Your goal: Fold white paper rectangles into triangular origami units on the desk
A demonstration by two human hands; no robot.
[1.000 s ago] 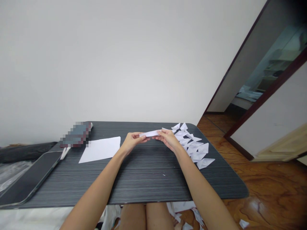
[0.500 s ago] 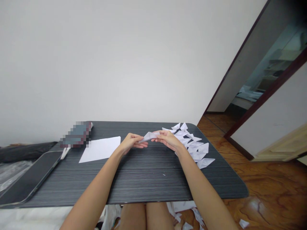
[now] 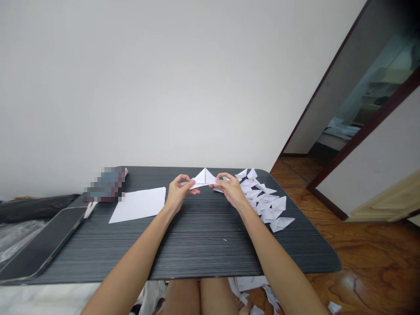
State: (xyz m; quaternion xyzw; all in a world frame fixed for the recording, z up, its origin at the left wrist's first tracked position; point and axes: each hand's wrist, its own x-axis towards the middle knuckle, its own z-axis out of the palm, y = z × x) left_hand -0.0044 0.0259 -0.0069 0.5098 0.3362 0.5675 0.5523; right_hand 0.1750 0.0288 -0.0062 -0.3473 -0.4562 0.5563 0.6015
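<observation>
Between my hands, above the far part of the dark table, is a folded white paper boat [image 3: 205,177] with its peak pointing up. My left hand [image 3: 179,190] pinches its left end between thumb and fingers. At the right end, my right hand [image 3: 229,188] pinches it in the same way. Just beyond my right hand lies a group of folded paper boats [image 3: 264,201], partly covered by my hand and forearm. To the left of my left hand rests a flat white sheet of paper [image 3: 138,204].
The dark ribbed table [image 3: 203,245] stands against a white wall. On its left are a blurred-out object [image 3: 106,183] and a dark flat panel [image 3: 42,245] with a pale rim. Paper scraps [image 3: 334,307] lie on the wooden floor.
The paper boat has turned and opened up, so its triangular peak now stands taller and faces me. Both hands have shifted their grip on its ends and risen slightly.
</observation>
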